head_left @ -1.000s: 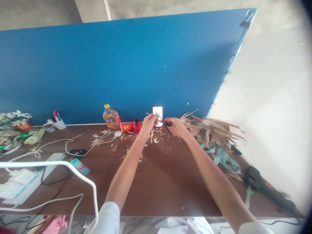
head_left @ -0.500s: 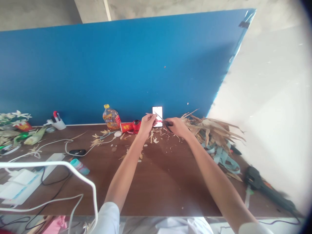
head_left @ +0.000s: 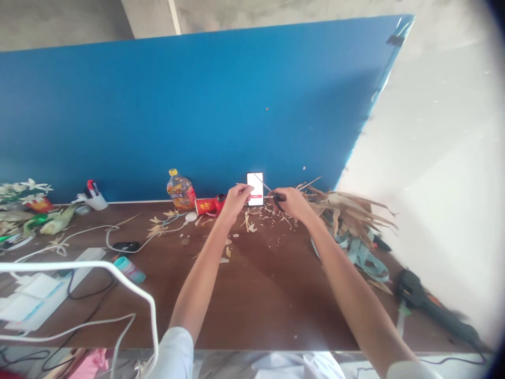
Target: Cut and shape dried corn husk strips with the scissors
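Note:
My right hand [head_left: 291, 202] is closed round the dark handles of a pair of scissors [head_left: 279, 197]. Their blades point up and left across the lit screen of an upright phone [head_left: 255, 196]. Just left of the phone, my left hand [head_left: 238, 198] is pinched, its fingertips overlapping the screen's edge. What those fingers hold is too small to make out. Below both hands, pale dry scraps [head_left: 250, 226] lie scattered on the brown table [head_left: 260, 300].
Dried husks [head_left: 347, 208] are heaped at right, above light-blue ribbon [head_left: 366, 260] and a black glue gun [head_left: 430, 305]. A bottle [head_left: 180, 192] and red can [head_left: 205, 206] stand left of my hands. A white bent tube [head_left: 130, 287] and power strip [head_left: 43, 295] occupy the near left.
My right hand has drawn slightly right with the scissors, so the blades sit farther from my left hand. The left hand has barely moved.

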`<state>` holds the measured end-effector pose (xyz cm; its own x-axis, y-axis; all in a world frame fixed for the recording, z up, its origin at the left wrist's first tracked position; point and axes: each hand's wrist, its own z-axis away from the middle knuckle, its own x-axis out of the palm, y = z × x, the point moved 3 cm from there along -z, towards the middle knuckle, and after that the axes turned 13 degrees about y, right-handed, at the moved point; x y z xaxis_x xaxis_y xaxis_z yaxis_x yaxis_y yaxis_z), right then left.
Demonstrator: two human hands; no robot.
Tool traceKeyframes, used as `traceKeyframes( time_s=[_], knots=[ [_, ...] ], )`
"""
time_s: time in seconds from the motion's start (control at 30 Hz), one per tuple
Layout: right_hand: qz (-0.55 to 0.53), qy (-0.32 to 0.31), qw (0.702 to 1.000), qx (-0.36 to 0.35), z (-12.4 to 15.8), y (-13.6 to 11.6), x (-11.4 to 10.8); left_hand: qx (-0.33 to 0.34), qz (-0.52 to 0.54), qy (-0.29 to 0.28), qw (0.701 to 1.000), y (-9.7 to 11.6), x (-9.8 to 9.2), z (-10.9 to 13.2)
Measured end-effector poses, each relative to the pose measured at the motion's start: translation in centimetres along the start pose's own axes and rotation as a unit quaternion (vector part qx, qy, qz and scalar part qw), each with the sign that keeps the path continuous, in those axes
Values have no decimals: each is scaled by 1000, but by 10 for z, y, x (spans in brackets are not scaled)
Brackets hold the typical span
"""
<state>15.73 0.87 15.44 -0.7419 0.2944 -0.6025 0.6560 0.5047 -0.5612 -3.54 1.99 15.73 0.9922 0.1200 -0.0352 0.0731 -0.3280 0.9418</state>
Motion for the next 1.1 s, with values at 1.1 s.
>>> traceKeyframes(
  time_s=[1.1],
  knots=[
    [63, 3, 995, -78, -1, -1, 12, -53, 0, -22, 998, -12, 14, -2]
  ],
)
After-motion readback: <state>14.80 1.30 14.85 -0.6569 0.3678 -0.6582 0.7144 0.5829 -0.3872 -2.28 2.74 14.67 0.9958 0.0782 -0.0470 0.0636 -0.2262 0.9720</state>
